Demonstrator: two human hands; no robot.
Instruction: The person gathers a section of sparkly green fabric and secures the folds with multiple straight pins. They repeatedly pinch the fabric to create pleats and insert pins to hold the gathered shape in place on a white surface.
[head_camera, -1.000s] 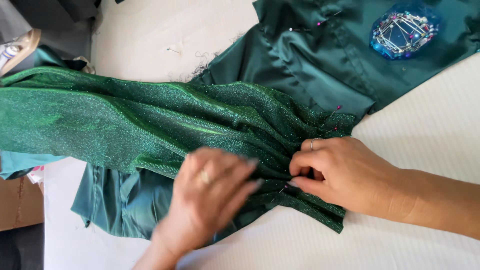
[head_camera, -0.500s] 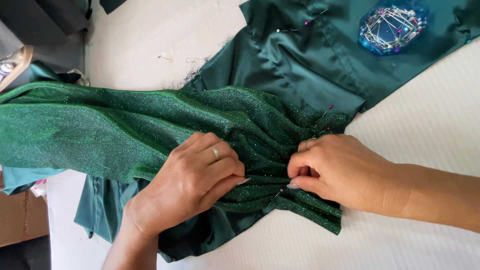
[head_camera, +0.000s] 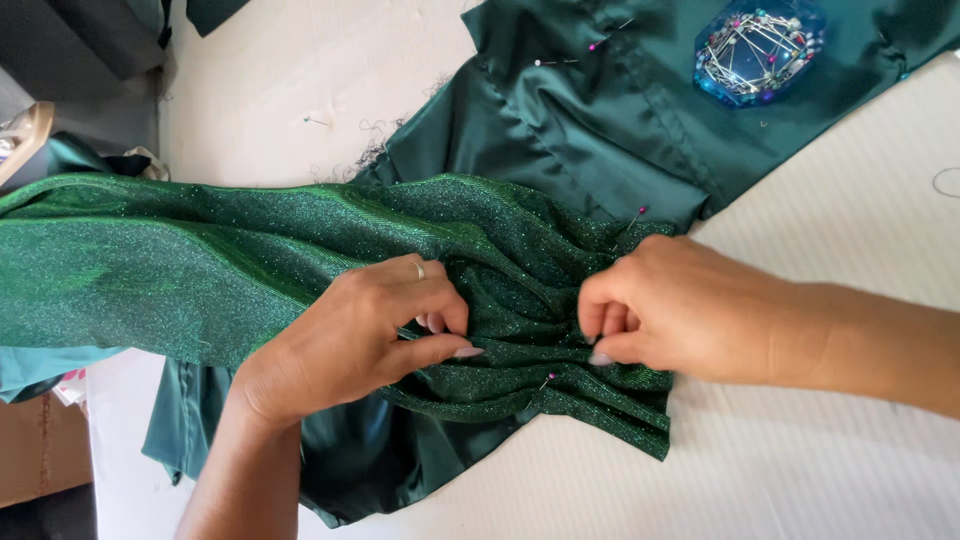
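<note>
glittery green pleated cloth (head_camera: 200, 270): runs off left edge | left hand (head_camera: 360, 335): fingertips tucked under | brown cardboard box (head_camera: 40, 450): cut off

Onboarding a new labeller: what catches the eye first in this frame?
The glittery green fabric sweeping in from the left and bunched into pleats at centre, where the left hand and right hand pinch its folds from either side. Next, the blue pin holder bristling with pins at top right, sitting on the dark green satin garment. All of it lies on a white table.
</note>
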